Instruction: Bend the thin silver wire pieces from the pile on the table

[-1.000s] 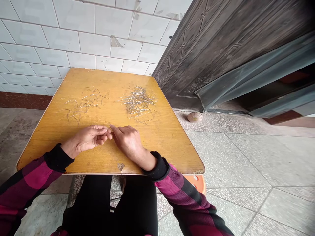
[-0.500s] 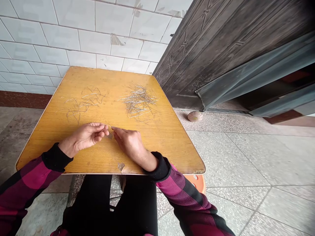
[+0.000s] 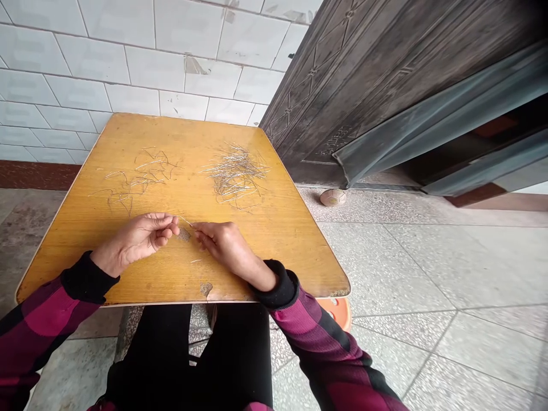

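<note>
A thin piece of wire (image 3: 185, 220) spans the small gap between my two hands, low over the near half of the wooden table (image 3: 265, 257). Thumb and fingers of my left hand (image 3: 143, 237) pinch one end. The other end is pinched by my right hand (image 3: 226, 242), whose back hides most of its fingertips. Beyond my left hand lies a loose scatter of bent wires (image 3: 145, 177). A denser pile of silvery wires (image 3: 236, 174) lies beyond my right hand. Below the hands, a short wire bit (image 3: 196, 261) rests on the tabletop.
A white tiled wall (image 3: 137, 68) stands behind the table, with a dark carved door (image 3: 308, 114) and a grey-green curtain (image 3: 385, 148) to the right. A ball (image 3: 333, 197) sits on the floor by the doorway. Part of an orange stool (image 3: 338, 311) shows under the table's right corner.
My hands have drawn slightly apart, and more of the wire shows between them. The short wire bit below them is now visible. The whole view has shifted a little.
</note>
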### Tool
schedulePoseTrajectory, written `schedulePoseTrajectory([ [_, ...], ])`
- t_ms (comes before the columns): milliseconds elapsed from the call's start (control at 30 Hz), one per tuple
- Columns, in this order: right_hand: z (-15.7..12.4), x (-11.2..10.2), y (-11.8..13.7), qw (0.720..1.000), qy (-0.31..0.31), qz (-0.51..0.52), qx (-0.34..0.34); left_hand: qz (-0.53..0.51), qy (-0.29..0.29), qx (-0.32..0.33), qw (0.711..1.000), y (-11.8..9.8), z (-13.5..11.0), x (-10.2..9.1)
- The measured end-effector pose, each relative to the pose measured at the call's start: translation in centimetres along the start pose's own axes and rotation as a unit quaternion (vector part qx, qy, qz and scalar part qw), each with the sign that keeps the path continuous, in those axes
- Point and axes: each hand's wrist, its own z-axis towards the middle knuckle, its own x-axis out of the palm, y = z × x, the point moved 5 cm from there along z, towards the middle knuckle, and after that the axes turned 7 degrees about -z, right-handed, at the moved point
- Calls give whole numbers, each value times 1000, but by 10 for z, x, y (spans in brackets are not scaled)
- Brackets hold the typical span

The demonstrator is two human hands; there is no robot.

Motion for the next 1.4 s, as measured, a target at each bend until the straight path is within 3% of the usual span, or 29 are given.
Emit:
schedulePoseTrajectory([
  [167, -2, 2, -2, 1000, -7, -27, -8, -16, 0, 4, 1000, -2, 2, -3],
  [400, -4, -1, -3, 1000, -17, 20, -3, -60, -32, 14, 998, -10, -2, -7],
  [667, -9, -3, -5, 999, 14, 38, 34, -123, -38, 14, 992, -17, -1, -14],
  [800, -17, -2, -9, 999, 19, -4, 37, -127, -48, 10, 991, -18, -1, -14],
  [1100, -43, -4, -23, 995, 20, -86, -41, -110, -61, -19, 992, -14, -2, -12],
  [1400, -76, -13, -34, 999, 20, -6, -31, -51, -51, -22, 997, -13, -3, -10],
])
